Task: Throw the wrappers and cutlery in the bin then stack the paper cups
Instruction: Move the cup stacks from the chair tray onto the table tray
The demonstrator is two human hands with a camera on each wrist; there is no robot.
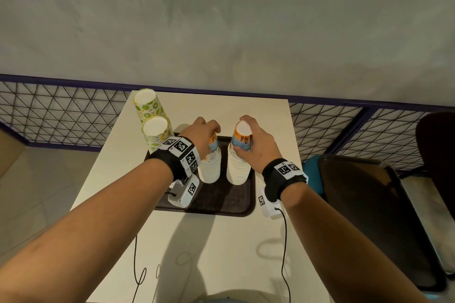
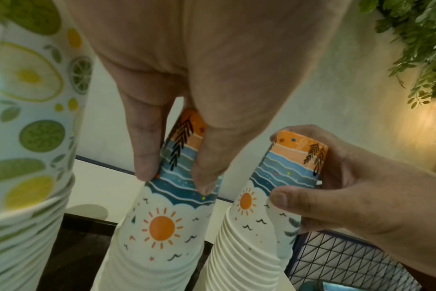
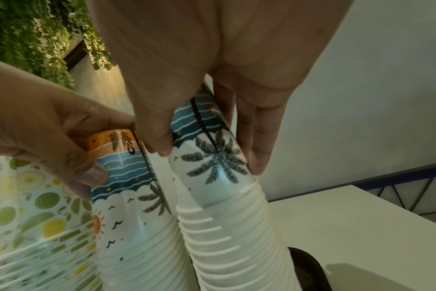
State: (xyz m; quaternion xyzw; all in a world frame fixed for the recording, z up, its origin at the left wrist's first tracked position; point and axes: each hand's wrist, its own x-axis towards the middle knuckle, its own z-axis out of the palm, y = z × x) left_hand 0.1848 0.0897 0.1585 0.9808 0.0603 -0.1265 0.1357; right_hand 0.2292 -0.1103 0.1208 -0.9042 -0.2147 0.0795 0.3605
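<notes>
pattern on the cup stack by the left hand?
Sun, birds, blue waves, orange top; clearest in the left wrist view.

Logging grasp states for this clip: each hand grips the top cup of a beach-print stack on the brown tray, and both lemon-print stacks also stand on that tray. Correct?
Not quite. The head view shows the farther lemon-print stack standing on the white table, beyond the brown tray. The left hand and right hand do grip the beach-print stacks.

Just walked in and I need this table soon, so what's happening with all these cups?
A person is sorting upside-down paper cups on a brown tray. The left hand grips the top of one sunset-print cup stack; the right hand grips the top of the second sunset-print stack. Two lemon-print stacks stand behind. No wrappers or cutlery are visible.
</notes>
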